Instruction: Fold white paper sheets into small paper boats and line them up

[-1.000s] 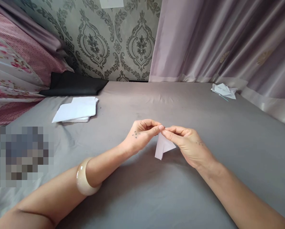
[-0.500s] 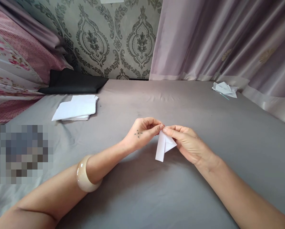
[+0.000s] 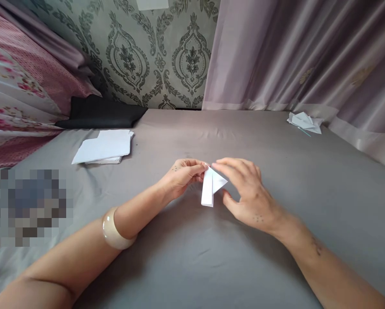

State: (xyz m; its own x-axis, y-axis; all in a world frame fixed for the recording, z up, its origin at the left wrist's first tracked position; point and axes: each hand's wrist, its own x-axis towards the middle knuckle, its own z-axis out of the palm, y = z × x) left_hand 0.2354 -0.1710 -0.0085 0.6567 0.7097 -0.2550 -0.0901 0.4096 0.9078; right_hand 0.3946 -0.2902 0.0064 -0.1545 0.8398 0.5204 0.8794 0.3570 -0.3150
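Observation:
A small piece of folded white paper (image 3: 207,189) hangs above the grey sheet, with a long narrow strip on its left and a triangular flap pointing right. My left hand (image 3: 182,176) pinches its top corner between thumb and fingers. To the right of the paper is my right hand (image 3: 249,193), fingers apart and thumb spread below them. Its fingertips are close to the paper's upper edge; whether they touch it I cannot tell. A cream bangle (image 3: 117,231) circles my left forearm.
A stack of white paper (image 3: 105,146) lies at the back left, before a black cloth (image 3: 102,112). Folded white papers (image 3: 305,122) and a thin bluish stick (image 3: 304,131) lie at the back right. Curtains (image 3: 276,56) hang beside the patterned wall. A blurred-out patch covers the left side.
My right hand has let go of the folded paper and opened, turning its back upward. The left hand, still pinching the paper, has shifted slightly left.

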